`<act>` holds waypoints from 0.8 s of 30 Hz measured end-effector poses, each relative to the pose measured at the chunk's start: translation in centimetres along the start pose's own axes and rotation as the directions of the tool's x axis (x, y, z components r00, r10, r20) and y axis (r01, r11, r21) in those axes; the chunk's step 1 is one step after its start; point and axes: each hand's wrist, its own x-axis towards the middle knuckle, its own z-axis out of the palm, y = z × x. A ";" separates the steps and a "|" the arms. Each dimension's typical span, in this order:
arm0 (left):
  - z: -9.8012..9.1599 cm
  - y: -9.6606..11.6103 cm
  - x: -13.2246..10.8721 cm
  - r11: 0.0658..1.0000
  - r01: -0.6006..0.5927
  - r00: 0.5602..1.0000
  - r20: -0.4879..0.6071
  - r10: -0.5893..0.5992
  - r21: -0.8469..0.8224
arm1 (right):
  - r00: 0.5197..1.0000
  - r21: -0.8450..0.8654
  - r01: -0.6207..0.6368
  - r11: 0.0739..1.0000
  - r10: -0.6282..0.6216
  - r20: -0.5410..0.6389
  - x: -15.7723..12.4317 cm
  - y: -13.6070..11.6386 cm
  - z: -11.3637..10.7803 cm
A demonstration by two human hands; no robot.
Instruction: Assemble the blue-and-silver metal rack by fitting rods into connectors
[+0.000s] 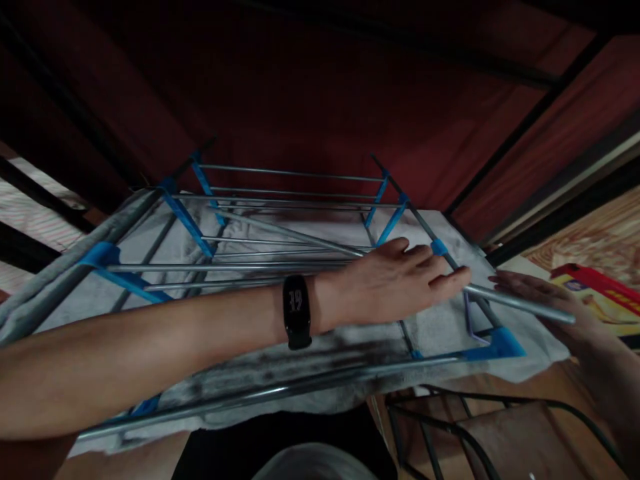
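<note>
A metal drying rack with blue plastic joints stands in front of me, and a grey cloth is spread flat beneath its rails. My left hand reaches across the rack, fingers stretched out flat over the rails near a blue joint. A black wristband sits on that wrist. My right hand lies open on the cloth's right edge, just beyond a loose-looking rail end.
A dark red wall rises behind the rack. To the right lies a red and yellow package on a patterned surface. Below the rack are a black wire frame and a brown floor.
</note>
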 end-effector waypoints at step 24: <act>6.3 11.1 -1.1 0.978 0.176 0.943 0.306 -0.135 -0.111 | 0.983 0.304 -0.132 0.944 0.165 -0.084 -15.4 7.1 6.0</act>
